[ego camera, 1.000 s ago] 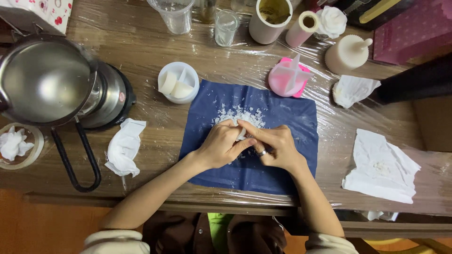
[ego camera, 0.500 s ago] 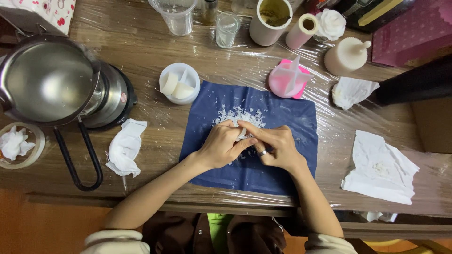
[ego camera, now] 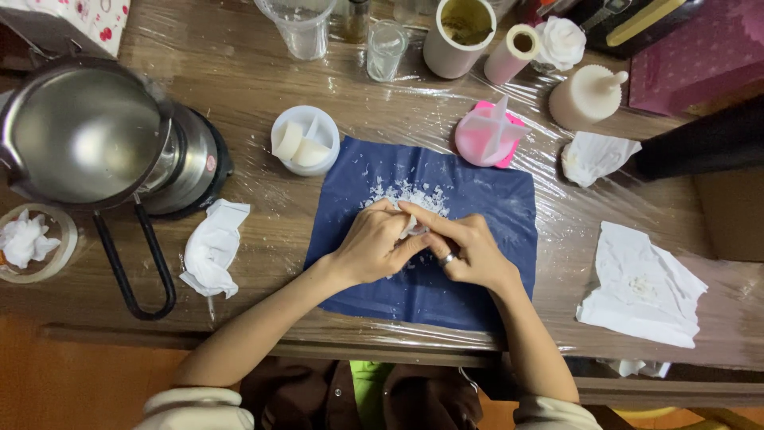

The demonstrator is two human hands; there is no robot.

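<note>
Both hands are low over the dark blue square cloth [ego camera: 485, 199], meeting at its middle. My left hand [ego camera: 372, 247] is curled around a small white waxy lump [ego camera: 409, 226], fingers pinched over its top, thumb pressed under it. My right hand [ego camera: 469, 251], ring on one finger, comes in from the other side with its fingers pressed together against the same lump, so it's gripped between the two and mostly hidden. I reckon I hold it right above the cloth so whatever crumbles off lands there: the pile of white flakes [ego camera: 410, 193] sits just beyond my fingertips, with stray bits scattered round.

The bench [ego camera: 239, 72] is wooden and wrapped in clear film, so it's glossy and wrinkled everywhere. Just past the cloth's far left corner stands a small round white tub [ego camera: 305, 140] with pale wedges in it; at the far right corner, a pink round mould [ego camera: 487, 132] touches the cloth edge. To my left, well clear, a steel melting pot with a black loop handle [ego camera: 87, 131] and a crumpled white tissue [ego camera: 211, 248]. To my right a flat white paper towel [ego camera: 641, 287].

Open room: the near half of the cloth is bare, and there's free bench between the cloth and the paper towel.
</note>
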